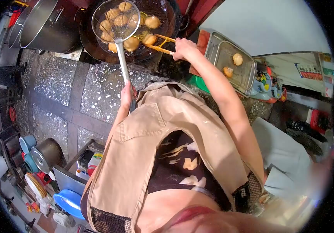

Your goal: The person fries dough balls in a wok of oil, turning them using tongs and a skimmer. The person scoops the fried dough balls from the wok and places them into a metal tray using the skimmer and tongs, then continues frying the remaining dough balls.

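My left hand [127, 96] is wrapped round the metal handle of a wire skimmer [122, 58]. The skimmer's round mesh lies over several golden fried dough balls [131, 44] in a dark wok [88, 43] of oil. My right hand [185, 49] is closed on a pair of long yellow-brown chopsticks [161, 51], spread apart over the wok's right side. Their tips reach either side of one browned dough ball [149, 39]; whether they grip it I cannot tell. Another dough ball [152, 22] floats just above it. The mesh partly hides the balls beneath.
Right of the wok, a metal tray [212, 62] holds two dough balls [237, 59]. A large metal pot [44, 29] stands left of the wok. Basins, including a blue one [69, 202], and a lidded pot [50, 153] are at lower left. A person in grey clothing [281, 151] is at right.
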`<action>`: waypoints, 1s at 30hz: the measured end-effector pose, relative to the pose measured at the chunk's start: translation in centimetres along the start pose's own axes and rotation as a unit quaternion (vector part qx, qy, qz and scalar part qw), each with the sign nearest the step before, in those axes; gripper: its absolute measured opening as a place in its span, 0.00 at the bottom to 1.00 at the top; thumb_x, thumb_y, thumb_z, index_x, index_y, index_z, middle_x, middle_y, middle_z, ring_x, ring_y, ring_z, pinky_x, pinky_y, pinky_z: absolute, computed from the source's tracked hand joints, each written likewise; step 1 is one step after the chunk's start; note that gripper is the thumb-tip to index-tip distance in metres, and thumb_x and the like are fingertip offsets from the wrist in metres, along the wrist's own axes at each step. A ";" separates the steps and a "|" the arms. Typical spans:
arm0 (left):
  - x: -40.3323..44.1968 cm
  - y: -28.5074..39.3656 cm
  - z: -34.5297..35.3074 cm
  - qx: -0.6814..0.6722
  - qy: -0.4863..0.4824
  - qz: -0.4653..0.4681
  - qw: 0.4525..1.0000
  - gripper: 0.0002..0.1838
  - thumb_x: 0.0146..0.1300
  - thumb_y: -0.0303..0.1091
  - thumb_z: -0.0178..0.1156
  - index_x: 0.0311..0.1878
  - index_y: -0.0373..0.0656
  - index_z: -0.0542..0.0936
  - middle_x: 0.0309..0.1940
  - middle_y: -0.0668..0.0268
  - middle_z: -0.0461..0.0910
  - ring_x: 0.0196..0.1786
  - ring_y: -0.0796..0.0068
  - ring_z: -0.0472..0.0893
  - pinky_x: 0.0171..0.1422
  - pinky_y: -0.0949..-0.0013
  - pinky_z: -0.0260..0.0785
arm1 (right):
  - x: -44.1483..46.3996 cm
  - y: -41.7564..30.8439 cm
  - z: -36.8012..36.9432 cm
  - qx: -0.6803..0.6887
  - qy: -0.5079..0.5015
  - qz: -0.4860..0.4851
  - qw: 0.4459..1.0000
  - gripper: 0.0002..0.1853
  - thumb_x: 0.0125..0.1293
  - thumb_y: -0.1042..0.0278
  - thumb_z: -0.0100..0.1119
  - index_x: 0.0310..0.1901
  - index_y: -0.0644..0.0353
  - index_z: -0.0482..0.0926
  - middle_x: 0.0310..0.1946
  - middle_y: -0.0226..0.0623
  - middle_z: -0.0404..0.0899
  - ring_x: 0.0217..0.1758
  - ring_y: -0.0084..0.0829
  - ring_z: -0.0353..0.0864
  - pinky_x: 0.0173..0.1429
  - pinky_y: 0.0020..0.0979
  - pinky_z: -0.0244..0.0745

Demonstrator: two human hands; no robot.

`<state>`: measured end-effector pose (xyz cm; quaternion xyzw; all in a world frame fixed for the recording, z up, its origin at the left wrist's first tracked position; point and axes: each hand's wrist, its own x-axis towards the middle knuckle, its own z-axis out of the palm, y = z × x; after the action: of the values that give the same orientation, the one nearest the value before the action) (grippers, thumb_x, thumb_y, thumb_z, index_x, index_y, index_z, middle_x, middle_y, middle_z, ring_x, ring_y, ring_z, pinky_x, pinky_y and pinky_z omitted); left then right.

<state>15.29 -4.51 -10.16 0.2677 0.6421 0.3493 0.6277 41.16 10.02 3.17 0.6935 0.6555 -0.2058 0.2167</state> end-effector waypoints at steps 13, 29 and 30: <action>0.9 -1.3 0.0 -0.006 0.006 0.006 1.000 0.31 0.60 0.64 0.43 0.23 0.42 0.73 0.12 0.67 0.69 0.15 0.77 0.68 0.21 0.74 0.57 | 0.5 0.2 0.4 0.006 0.002 -0.018 1.000 0.27 0.43 0.61 0.67 0.47 0.62 0.75 0.47 0.40 0.77 0.50 0.36 0.77 0.49 0.35 0.75; 1.5 -2.3 -0.2 -0.010 -0.003 0.013 1.000 0.34 0.59 0.67 0.42 0.23 0.41 0.73 0.12 0.67 0.69 0.15 0.76 0.67 0.20 0.74 0.57 | 0.4 0.3 0.2 0.002 -0.007 -0.009 1.000 0.30 0.44 0.58 0.68 0.50 0.60 0.72 0.48 0.39 0.76 0.52 0.35 0.76 0.50 0.36 0.75; 1.5 -2.3 -0.2 -0.008 -0.001 0.012 1.000 0.34 0.59 0.67 0.42 0.23 0.41 0.73 0.12 0.67 0.69 0.15 0.76 0.67 0.20 0.74 0.56 | 0.4 0.2 0.1 0.002 -0.006 -0.009 1.000 0.30 0.44 0.58 0.68 0.50 0.60 0.72 0.48 0.39 0.76 0.52 0.35 0.76 0.50 0.36 0.75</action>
<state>15.22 -4.78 -12.87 0.2705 0.6353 0.3617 0.6264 41.42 10.29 2.85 0.6868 0.6598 -0.2136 0.2176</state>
